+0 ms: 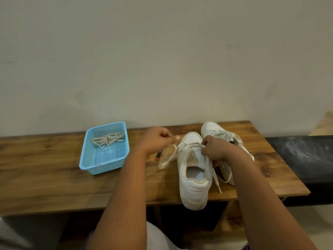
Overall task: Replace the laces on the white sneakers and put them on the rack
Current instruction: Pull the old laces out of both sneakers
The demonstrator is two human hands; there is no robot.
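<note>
Near sneaker point(195, 170) heel overhanging table edge point(126, 201), both hands' fingers pinching its lace point(168, 157).

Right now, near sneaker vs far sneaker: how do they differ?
The near sneaker is being worked on: left hand pulls its lace, right hand holds its eyelets. The far sneaker sits untouched behind, lace tied. Both are white, toes toward the wall, on the table.

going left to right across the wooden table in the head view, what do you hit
blue basket with spare laces → left hand pinching a lace → pen → near white sneaker → right hand on its laces → far white sneaker
</note>
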